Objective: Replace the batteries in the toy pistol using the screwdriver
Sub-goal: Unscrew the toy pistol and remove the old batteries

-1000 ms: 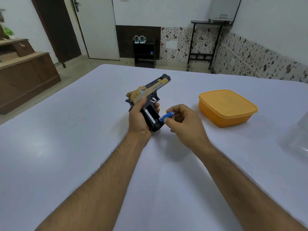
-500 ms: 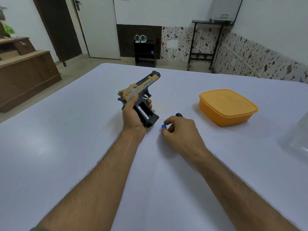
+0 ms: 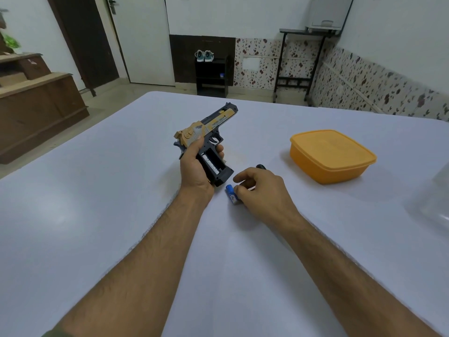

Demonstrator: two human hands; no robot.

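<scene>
Just off the right hand's (image 3: 263, 190) fingertips, a small blue cylindrical battery (image 3: 232, 194) lies on the pale lilac surface (image 3: 97, 215), the curled fingers pinching or touching its end; I cannot tell which. The left hand (image 3: 196, 164) wraps the grip of the black-and-tan plastic toy pistol (image 3: 206, 132), tilting its open battery bay upward, presumably for loading. Beyond the right hand sits an orange lidded plastic box (image 3: 331, 155).
</scene>
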